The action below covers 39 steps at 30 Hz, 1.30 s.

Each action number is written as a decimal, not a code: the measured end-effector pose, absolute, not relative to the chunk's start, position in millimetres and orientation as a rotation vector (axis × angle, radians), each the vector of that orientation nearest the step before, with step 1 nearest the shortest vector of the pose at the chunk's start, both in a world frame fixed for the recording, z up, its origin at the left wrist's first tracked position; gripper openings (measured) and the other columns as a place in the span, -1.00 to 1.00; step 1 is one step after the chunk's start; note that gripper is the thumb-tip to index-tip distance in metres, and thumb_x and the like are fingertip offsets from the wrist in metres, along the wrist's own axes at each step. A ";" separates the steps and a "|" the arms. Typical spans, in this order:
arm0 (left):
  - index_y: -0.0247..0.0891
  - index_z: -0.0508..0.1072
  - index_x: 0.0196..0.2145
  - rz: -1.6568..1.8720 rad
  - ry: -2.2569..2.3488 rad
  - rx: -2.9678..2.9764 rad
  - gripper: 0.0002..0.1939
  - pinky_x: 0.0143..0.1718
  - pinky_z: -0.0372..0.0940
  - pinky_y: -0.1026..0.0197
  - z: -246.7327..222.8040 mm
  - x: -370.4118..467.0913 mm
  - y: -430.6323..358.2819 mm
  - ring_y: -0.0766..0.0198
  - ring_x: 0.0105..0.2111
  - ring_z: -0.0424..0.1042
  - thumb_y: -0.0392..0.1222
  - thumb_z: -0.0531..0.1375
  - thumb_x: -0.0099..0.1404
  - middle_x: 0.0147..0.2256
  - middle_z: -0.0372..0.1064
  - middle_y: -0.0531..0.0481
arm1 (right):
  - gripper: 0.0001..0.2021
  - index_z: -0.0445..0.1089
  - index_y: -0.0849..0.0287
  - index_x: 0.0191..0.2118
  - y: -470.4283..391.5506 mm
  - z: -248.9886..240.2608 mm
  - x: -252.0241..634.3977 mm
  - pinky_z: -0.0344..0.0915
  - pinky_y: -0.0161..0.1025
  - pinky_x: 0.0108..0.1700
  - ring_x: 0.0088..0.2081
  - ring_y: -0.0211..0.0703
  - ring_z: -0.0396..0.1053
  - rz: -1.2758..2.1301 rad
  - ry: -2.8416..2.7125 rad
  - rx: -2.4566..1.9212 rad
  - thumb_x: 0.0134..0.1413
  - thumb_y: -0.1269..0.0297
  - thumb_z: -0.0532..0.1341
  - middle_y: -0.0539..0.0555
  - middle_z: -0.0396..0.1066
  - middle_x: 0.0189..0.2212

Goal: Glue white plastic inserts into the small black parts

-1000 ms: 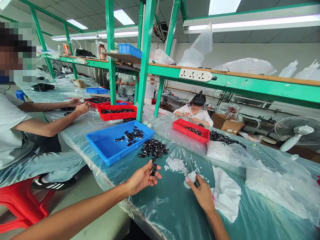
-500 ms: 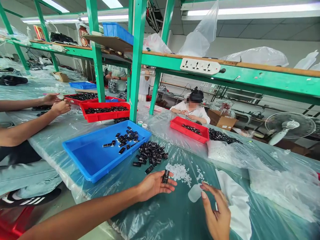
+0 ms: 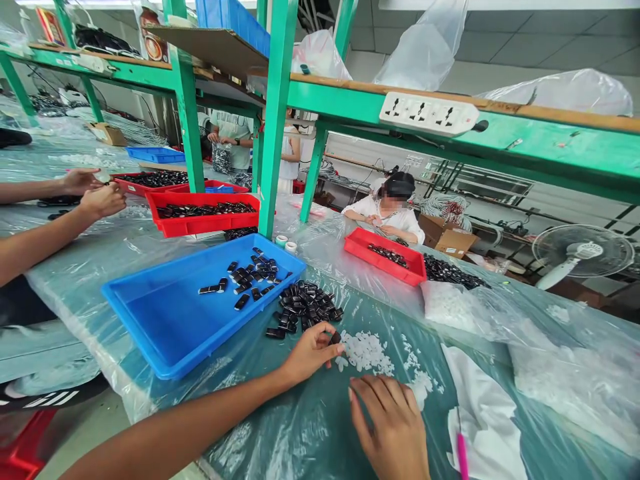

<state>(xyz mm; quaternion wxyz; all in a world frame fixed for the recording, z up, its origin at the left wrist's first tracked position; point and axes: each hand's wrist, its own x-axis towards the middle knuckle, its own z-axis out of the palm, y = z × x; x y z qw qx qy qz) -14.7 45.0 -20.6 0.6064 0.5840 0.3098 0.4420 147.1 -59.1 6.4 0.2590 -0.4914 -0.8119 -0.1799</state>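
My left hand (image 3: 313, 353) pinches a small black plastic part (image 3: 335, 339) between thumb and fingers, in front of the pile of like black parts (image 3: 307, 303). Close by its fingertips lies a scatter of small white translucent pieces (image 3: 367, 352). My right hand (image 3: 393, 423) is back up over the plastic-covered table, its fingers stretched forward and the thumb apart. Nothing shows in it, though its palm side is hidden. More white pieces (image 3: 423, 387) lie just beyond its fingers.
A blue tray (image 3: 145, 327) with several black parts stands to the left. Right of my hand are a white cloth (image 3: 493, 420) and a pink pen-like stick (image 3: 462, 457). Red trays (image 3: 200, 225) and a green frame post (image 3: 277, 127) stand behind. Co-workers sit at left and across.
My left hand has turned from palm up, with the black part lying on its fingers, to a pinch on it. My right hand has moved left; the translucent piece by its fingertips no longer shows.
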 end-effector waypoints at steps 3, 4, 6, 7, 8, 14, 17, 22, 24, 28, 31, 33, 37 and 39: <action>-0.30 0.29 -0.39 1.053 0.704 1.365 -0.65 -0.59 0.20 0.37 -23.1 -17.4 45.1 0.44 -0.63 0.24 -0.05 0.33 0.03 -0.52 0.29 0.10 | -0.84 0.36 0.14 -0.19 -46.5 -9.2 141.2 0.18 -0.17 -0.29 -0.29 -0.08 0.35 -0.335 -2.206 -1.473 0.14 0.37 0.08 0.07 0.43 -0.34; -0.30 0.29 -0.40 1.048 0.695 1.364 -0.66 -0.58 0.21 0.37 -23.9 -17.6 45.4 0.44 -0.63 0.25 -0.07 0.34 0.01 -0.53 0.30 0.10 | -0.84 0.35 0.15 -0.19 -41.5 -13.7 139.2 0.19 -0.17 -0.31 -0.31 -0.07 0.35 -0.311 -2.200 -1.503 0.15 0.39 0.07 0.08 0.42 -0.35; -0.31 0.30 -0.39 1.037 0.676 1.327 -0.66 -0.54 0.24 0.34 -25.2 -17.1 46.2 0.41 -0.61 0.30 -0.10 0.35 -0.01 -0.51 0.32 0.08 | -0.83 0.35 0.14 -0.19 -31.8 -21.0 135.3 0.20 -0.16 -0.34 -0.32 -0.05 0.35 -0.277 -2.194 -1.544 0.14 0.41 0.07 0.08 0.40 -0.37; -0.31 0.30 -0.38 1.030 0.664 1.293 -0.66 -0.52 0.26 0.32 -25.4 -16.6 46.4 0.38 -0.59 0.34 -0.11 0.35 -0.01 -0.50 0.34 0.06 | -0.84 0.34 0.13 -0.20 -27.7 -23.9 133.6 0.20 -0.15 -0.34 -0.32 -0.04 0.34 -0.259 -2.193 -1.560 0.13 0.42 0.07 0.07 0.40 -0.37; -0.31 0.31 -0.37 1.024 0.653 1.256 -0.65 -0.49 0.28 0.29 -25.3 -16.3 46.2 0.35 -0.57 0.37 -0.12 0.36 -0.02 -0.48 0.35 0.04 | -0.84 0.34 0.13 -0.21 -24.1 -26.5 132.2 0.21 -0.14 -0.33 -0.32 -0.03 0.34 -0.241 -2.192 -1.572 0.12 0.43 0.08 0.07 0.39 -0.38; -0.37 0.42 -0.24 0.928 0.637 1.065 -0.65 -0.34 0.35 0.19 -13.1 -19.2 40.5 0.24 -0.44 0.46 -0.16 0.31 0.01 -0.34 0.42 -0.11 | -0.83 0.31 0.11 -0.33 -13.9 -34.5 129.8 0.24 -0.19 -0.33 -0.33 -0.08 0.35 -0.142 -2.173 -1.594 0.10 0.51 0.05 0.04 0.37 -0.40; -0.39 0.45 -0.27 0.904 0.616 1.011 -0.69 -0.26 0.34 0.16 -6.1 -21.9 38.3 0.23 -0.39 0.47 -0.21 0.31 0.00 -0.31 0.43 -0.14 | -0.81 0.30 0.10 -0.35 -12.5 -32.7 130.4 0.26 -0.19 -0.34 -0.33 -0.08 0.35 -0.110 -2.153 -1.596 0.09 0.53 0.03 0.03 0.36 -0.41; -0.36 0.46 -0.31 0.927 0.585 1.054 -0.68 -0.27 0.33 0.16 -3.5 -22.5 36.0 0.19 -0.34 0.47 -0.16 0.36 -0.01 -0.29 0.43 -0.13 | -0.75 0.32 0.12 -0.20 -21.8 -30.9 132.7 0.30 -0.11 -0.29 -0.28 -0.05 0.34 -0.088 -2.135 -1.559 0.09 0.53 0.00 0.07 0.36 -0.33; -0.35 0.47 -0.31 0.933 0.564 1.103 -0.69 -0.27 0.32 0.18 -5.1 -21.4 34.7 0.19 -0.33 0.46 -0.15 0.36 -0.01 -0.28 0.44 -0.13 | -0.68 0.28 0.13 -0.07 -28.6 -33.2 134.9 0.32 -0.09 -0.25 -0.24 -0.04 0.34 -0.090 -2.124 -1.534 0.11 0.52 -0.03 0.11 0.34 -0.26; -0.35 0.49 -0.31 0.948 0.544 1.225 -0.73 -0.23 0.30 0.19 -10.7 -19.0 33.2 0.19 -0.32 0.45 -0.16 0.35 0.03 -0.28 0.45 -0.13 | -0.66 0.24 0.14 0.02 -39.8 -37.1 140.0 0.34 -0.12 -0.16 -0.12 -0.05 0.33 -0.095 -2.062 -1.515 0.17 0.46 -0.07 0.16 0.30 -0.16; -0.33 0.49 -0.29 0.977 0.507 1.290 -0.76 -0.18 0.28 0.17 -12.7 -18.9 32.7 0.16 -0.25 0.43 -0.18 0.32 0.08 -0.23 0.44 -0.16 | -0.70 0.28 0.08 -0.01 -45.2 -34.8 143.7 0.38 -0.21 -0.20 -0.10 -0.08 0.36 -0.043 -1.961 -1.528 0.22 0.38 -0.06 0.16 0.31 -0.13; -0.33 0.49 -0.29 0.983 0.498 1.309 -0.78 -0.17 0.28 0.16 -11.8 -19.3 32.0 0.14 -0.24 0.42 -0.17 0.30 0.10 -0.20 0.43 -0.18 | -0.72 0.32 0.04 -0.03 -48.1 -31.5 146.0 0.39 -0.24 -0.24 -0.14 -0.08 0.39 0.034 -1.882 -1.531 0.22 0.32 -0.03 0.15 0.33 -0.14; -0.33 0.49 -0.31 0.964 0.516 1.321 -0.78 -0.19 0.29 0.16 -10.1 -19.3 30.4 0.13 -0.26 0.43 -0.16 0.31 0.10 -0.20 0.43 -0.19 | -0.75 0.37 0.05 -0.06 -52.0 -26.5 149.0 0.38 -0.22 -0.17 -0.15 -0.08 0.40 0.169 -1.789 -1.486 0.20 0.28 0.03 0.14 0.36 -0.15; -0.33 0.49 -0.31 0.961 0.528 1.329 -0.79 -0.20 0.29 0.16 -11.1 -18.7 30.3 0.12 -0.25 0.42 -0.16 0.30 0.10 -0.20 0.43 -0.19 | -0.76 0.38 0.05 -0.09 -52.4 -26.2 149.9 0.39 -0.27 -0.24 -0.15 -0.10 0.40 0.207 -1.772 -1.465 0.19 0.28 0.05 0.14 0.38 -0.16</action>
